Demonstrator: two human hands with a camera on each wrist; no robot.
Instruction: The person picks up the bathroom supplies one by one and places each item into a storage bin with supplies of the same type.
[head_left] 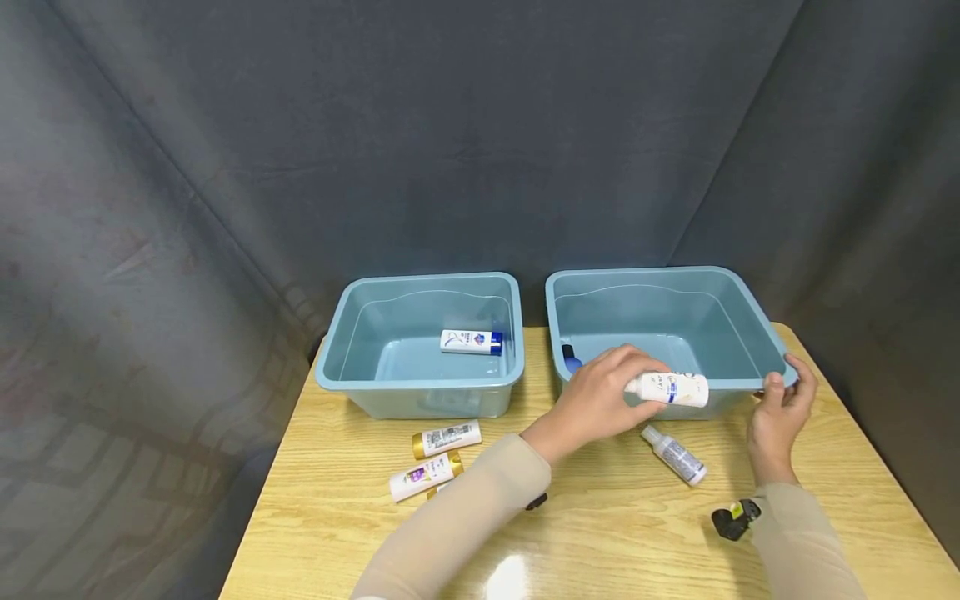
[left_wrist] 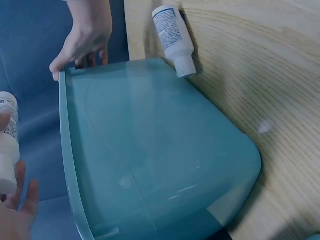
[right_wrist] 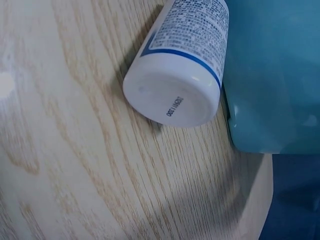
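Observation:
My left hand [head_left: 600, 398] holds a white bottle [head_left: 678, 389] with a printed label, tilted nearly level over the front rim of the right blue-green bin [head_left: 637, 304]. In the left wrist view this bottle [left_wrist: 8, 150] shows at the left edge, between thumb and fingers. My right hand [head_left: 782, 421] grips that bin's front right corner, thumb and fingers at the rim. On the table before the bin lies another white bottle [head_left: 677, 457], its base close up in the right wrist view. A blue bottle [head_left: 572, 363] with a dark cap is inside the bin, partly hidden.
The left blue-green bin [head_left: 420, 385] contains a white bottle [head_left: 471, 342] with a blue cap. In front of it lie white bottles with gold caps, one nearer the bin [head_left: 453, 437], another [head_left: 420, 479] closer to my left sleeve. A dark curtain [head_left: 465, 150] hangs behind the table.

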